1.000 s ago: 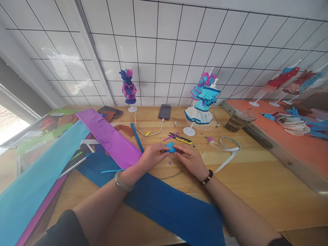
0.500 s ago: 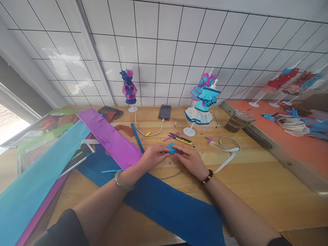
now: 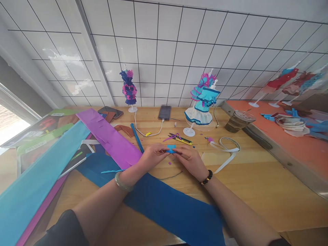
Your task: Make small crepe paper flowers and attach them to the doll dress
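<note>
Between my two hands is a small light-blue piece of fabric, held a little above the wooden table. My left hand pinches its left end, and my right hand pinches its right end. The fingers hide much of the piece. Just beyond it lie yellow-and-black thread snips with a purple strip at their tip. A long dark-blue cloth passes under my left forearm, and a purple cloth strip reaches close to my left wrist.
Doll-size dress forms stand at the back, one in navy and pink, another in turquoise and white. A cup and a coil of white ribbon are on the right. Light-blue cloth and magazines lie left.
The small light-blue piece has turned slightly between my fingers and now looks flatter and more level. Both hands have stayed in almost the same place.
</note>
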### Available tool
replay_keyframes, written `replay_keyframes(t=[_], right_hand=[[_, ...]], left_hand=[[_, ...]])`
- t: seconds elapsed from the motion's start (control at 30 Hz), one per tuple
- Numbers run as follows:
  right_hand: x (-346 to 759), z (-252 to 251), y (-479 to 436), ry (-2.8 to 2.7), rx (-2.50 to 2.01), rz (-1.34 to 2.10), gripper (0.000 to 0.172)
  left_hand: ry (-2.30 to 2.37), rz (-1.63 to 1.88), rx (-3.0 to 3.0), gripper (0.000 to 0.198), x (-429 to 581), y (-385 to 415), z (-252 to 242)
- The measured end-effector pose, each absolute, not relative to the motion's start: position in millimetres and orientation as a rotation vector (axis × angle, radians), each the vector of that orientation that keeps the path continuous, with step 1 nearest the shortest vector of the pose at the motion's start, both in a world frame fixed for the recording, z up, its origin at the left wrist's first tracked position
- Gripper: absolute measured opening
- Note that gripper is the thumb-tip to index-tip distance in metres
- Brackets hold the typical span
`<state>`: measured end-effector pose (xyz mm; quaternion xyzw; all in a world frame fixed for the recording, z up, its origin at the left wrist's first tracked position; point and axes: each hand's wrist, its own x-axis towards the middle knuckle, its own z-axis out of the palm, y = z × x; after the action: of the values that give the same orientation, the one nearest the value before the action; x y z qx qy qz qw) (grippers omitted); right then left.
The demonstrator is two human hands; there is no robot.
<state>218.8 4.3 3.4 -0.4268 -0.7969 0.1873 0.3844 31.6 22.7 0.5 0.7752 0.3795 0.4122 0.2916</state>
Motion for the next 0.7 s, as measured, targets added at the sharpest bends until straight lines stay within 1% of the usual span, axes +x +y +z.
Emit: replay_keyframes(t=[0.17,0.43,0.57,0.7], right_hand=[[217.4,6.4,2.8,-2.000,-1.099,0.518,0.020],[213.1,9.1,0.7,-1.843,-1.161,0.721,0.018],[213.4,6.5,1.6,-1.786,-1.181,0.741,0.017],[214.6,3.3,3.2,-1.778,-1.194,0.721,0.017]], left_hand=[[1.010,1.091,2.055,0.015,31.9,22.2,-0.4],[1.073,1.032,1.956,0.016,31.9,22.8,-5.0],[0.991,0.992,1.830,0.022,31.0,23.3,-0.4],[0.925,0.951,1.737,0.036,30.1,23.4,2.9]])
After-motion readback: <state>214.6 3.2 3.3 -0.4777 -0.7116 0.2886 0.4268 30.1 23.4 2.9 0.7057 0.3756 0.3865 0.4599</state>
